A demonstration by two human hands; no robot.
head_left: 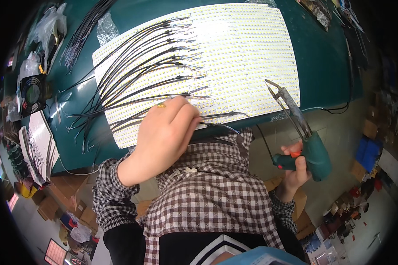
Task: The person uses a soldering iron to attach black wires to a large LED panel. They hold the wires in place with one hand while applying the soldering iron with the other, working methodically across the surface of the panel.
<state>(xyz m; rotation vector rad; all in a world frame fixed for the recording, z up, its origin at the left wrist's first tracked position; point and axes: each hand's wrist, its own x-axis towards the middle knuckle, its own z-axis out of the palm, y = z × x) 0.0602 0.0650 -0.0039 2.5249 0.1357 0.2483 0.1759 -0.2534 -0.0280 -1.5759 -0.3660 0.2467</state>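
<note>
A large white LED board (252,57), covered in rows of small yellow chips, lies on the green table. Black cables (139,66) run in a row across its left half, their thin wire ends on the board. My left hand (163,130) is over the board's near edge, thumb and fingers pinched around a black cable (216,124) that sticks out to the right; the fingertips are partly hidden. In my right hand (297,173) is a green soldering gun (317,157) with an orange-red trigger. Its metal tip (269,83) points up over the board's right side, seemingly above the surface.
A small black fan (32,93) stands at the table's left, near white boards (42,132) and a clear plastic bag (48,26). A bundle of loose black cables (84,33) lies at the far left. The gun's cord (266,139) hangs by the table's front edge.
</note>
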